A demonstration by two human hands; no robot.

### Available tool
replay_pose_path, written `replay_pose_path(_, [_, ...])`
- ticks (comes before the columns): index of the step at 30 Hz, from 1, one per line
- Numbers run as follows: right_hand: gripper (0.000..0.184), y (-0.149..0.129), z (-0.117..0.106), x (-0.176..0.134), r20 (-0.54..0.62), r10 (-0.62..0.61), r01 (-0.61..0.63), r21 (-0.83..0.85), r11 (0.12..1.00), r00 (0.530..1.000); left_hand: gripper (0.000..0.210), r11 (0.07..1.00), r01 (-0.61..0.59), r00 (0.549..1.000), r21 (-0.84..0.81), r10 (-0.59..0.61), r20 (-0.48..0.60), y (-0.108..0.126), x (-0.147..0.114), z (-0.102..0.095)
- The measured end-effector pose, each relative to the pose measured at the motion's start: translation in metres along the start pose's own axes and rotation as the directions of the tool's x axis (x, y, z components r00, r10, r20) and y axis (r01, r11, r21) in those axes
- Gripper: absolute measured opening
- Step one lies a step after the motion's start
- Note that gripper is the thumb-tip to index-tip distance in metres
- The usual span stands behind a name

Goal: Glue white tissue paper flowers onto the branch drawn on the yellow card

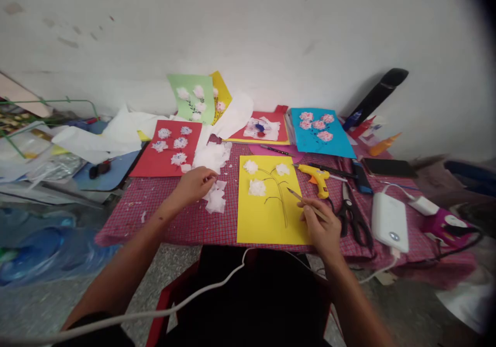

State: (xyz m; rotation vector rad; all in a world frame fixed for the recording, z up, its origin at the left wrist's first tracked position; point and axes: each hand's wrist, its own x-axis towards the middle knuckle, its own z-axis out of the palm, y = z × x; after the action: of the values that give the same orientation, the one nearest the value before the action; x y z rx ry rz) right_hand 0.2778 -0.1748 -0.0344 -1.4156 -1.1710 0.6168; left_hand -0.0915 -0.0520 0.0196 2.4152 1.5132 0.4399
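My right hand (322, 230) grips a slim pencil (300, 198), whose tip points over the yellow sheet of paper (263, 230). Drawn on that sheet is a curved branching stem (282, 199), with white tissue-paper flowers (257, 187) fixed near its upper ends. To the left of the sheet, the fingers of my left hand (197, 184) are pinched together beside small white tissue squares (215, 202). Whatever lies between those fingertips is too small to make out. A larger pile of white tissue (211, 155) lies just above this hand.
A yellow glue gun (318, 179) and black scissors (352, 215) lie right of the sheet, near a white power bank (390, 222) with cables. Finished flower cards stand behind: red (151, 163), green (207, 91), blue (333, 142). A white cable (209, 286) crosses my lap.
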Motion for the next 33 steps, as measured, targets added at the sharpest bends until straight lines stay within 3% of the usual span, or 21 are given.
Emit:
replay_pose_path(3, [0.022, -0.002, 0.001, 0.001, -0.005, 0.017, -0.017, -0.006, 1.0, 1.0, 0.026, 0.978, -0.115, 0.992, 0.174, 0.103, 0.08, 0.007, 0.008, 0.008])
replay_pose_path(5, [0.022, -0.002, 0.001, 0.001, -0.009, 0.022, -0.022, -0.012, 1.0, 1.0, 0.025, 0.953, -0.13, 0.989, 0.274, 0.105, 0.103, 0.012, 0.013, 0.013])
replay_pose_path(8, [0.023, -0.001, 0.001, -0.002, -0.014, 0.015, -0.015, -0.006, 1.0, 1.0, 0.019, 0.949, -0.122, 0.987, 0.29, 0.087, 0.132, 0.014, 0.017, 0.016])
replay_pose_path(13, [0.023, 0.001, -0.001, -0.005, -0.016, 0.007, -0.007, 0.003, 1.0, 1.0, 0.014, 0.985, -0.111, 0.989, 0.131, 0.097, 0.113, 0.013, 0.016, 0.011])
replay_pose_path(16, [0.023, 0.0, -0.002, -0.006, -0.002, 0.014, -0.014, -0.019, 1.0, 1.0, 0.015, 0.999, -0.008, 0.999, -0.038, 0.01, 0.05, 0.018, 0.012, 0.008])
replay_pose_path(21, [0.023, 0.001, -0.001, -0.008, 0.006, -0.007, 0.008, -0.049, 0.999, 1.0, 0.016, 0.877, 0.128, 0.992, -0.464, -0.123, 0.041, 0.042, 0.018, 0.011])
replay_pose_path(24, [0.023, -0.002, -0.002, -0.007, 0.002, 0.037, -0.037, -0.033, 0.999, 0.999, 0.022, 0.784, 0.114, 0.993, -0.61, -0.102, 0.056, 0.059, 0.038, 0.017])
replay_pose_path(27, [0.024, -0.013, -0.007, 0.005, 0.011, 0.068, -0.067, -0.016, 0.998, 0.998, 0.023, 0.785, 0.093, 0.996, -0.612, -0.073, 0.057, 0.075, 0.07, 0.023])
replay_pose_path(31, [0.024, -0.036, -0.013, 0.048, 0.032, 0.026, -0.025, -0.022, 0.999, 0.999, 0.021, 0.774, 0.066, 0.997, -0.63, -0.021, 0.079, 0.09, 0.111, 0.034])
replay_pose_path(33, [0.026, -0.043, -0.01, 0.073, 0.099, 0.031, -0.028, -0.038, 0.999, 0.995, 0.021, 0.773, 0.056, 0.997, -0.632, -0.006, 0.082, 0.096, 0.127, 0.041])
